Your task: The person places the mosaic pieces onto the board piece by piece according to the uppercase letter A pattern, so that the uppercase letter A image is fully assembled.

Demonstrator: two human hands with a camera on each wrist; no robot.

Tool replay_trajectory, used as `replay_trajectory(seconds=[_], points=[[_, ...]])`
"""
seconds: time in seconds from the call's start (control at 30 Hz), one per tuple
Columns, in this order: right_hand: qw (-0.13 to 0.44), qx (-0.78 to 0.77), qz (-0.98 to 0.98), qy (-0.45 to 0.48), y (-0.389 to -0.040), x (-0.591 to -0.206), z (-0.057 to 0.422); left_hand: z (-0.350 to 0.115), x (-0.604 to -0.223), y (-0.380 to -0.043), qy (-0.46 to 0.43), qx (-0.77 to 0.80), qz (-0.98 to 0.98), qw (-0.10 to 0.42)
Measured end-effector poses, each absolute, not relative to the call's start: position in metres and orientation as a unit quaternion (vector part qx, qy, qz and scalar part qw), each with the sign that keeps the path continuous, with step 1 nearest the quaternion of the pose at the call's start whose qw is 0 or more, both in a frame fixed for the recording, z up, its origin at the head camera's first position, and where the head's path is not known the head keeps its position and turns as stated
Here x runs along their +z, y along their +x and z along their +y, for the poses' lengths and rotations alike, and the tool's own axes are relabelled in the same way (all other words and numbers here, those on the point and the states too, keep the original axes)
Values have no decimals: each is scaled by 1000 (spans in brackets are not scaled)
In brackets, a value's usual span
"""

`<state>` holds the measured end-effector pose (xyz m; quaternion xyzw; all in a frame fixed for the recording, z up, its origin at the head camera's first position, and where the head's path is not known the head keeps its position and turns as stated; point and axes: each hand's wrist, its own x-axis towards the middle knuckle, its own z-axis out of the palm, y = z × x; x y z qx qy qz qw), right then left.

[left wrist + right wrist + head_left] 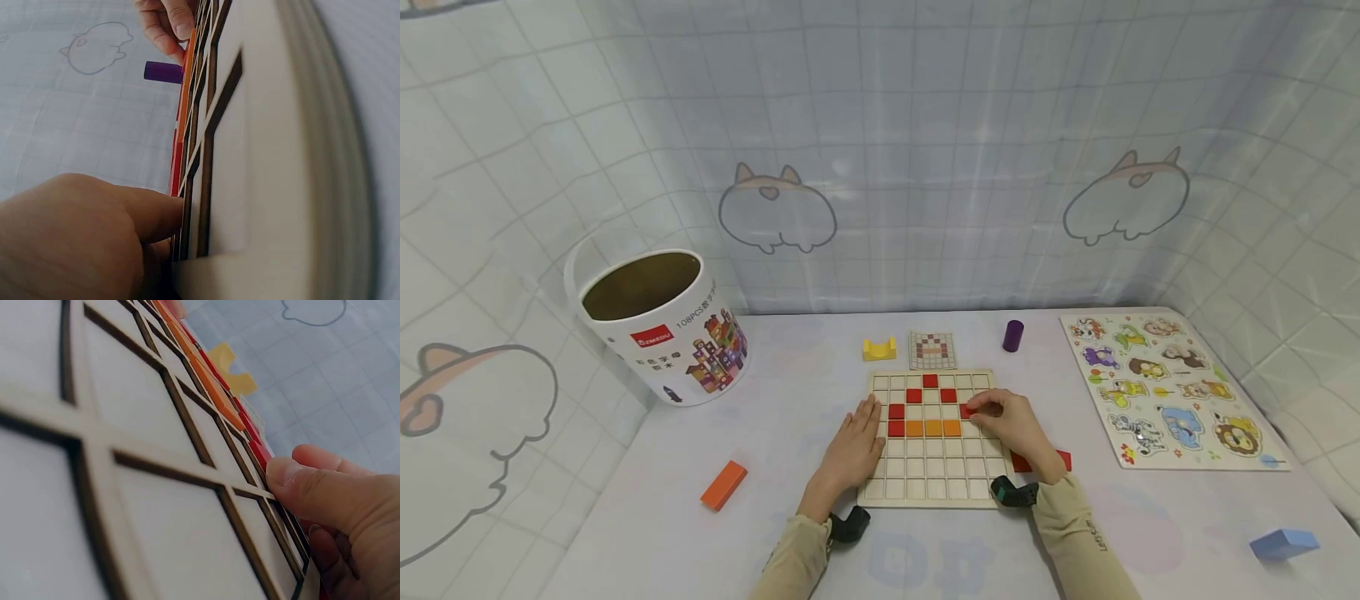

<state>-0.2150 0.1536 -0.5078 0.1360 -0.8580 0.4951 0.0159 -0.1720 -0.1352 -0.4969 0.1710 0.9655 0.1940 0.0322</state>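
A wooden grid board [925, 489] lies on the table, with red square tiles [897, 412] stepped up to a peak and a row of orange tiles [933, 428] in its cells. My right hand [1011, 425] pinches a red tile [966, 411] between thumb and fingers, over a cell on the right side of the pattern. In the right wrist view, the thumb [306, 487] lies right at that red tile's edge. My left hand [852, 450] rests along the board's left edge, fingers straight. A small pattern card [932, 350] lies just beyond the far edge.
Red pieces [1063, 460] lie partly under my right forearm. A yellow bridge block [879, 349] and a purple cylinder [1012, 336] stand behind. An animal puzzle [1120, 450] and a blue block [1283, 544] are right; an orange block [724, 486] and a bucket [617, 333] left.
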Motion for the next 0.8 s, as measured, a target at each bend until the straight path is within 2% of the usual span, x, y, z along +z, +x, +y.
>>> replay_trajectory(seconds=[0.27, 0.4, 0.8], points=[[34, 515, -845, 142, -214, -504, 159, -136, -497, -172, 172, 192, 966, 32], [53, 522, -844, 109, -214, -497, 168, -136, -497, -172, 173, 193, 965, 33], [45, 500, -864, 27, -212, -495, 203, -135, -498, -172, 170, 188, 967, 33]])
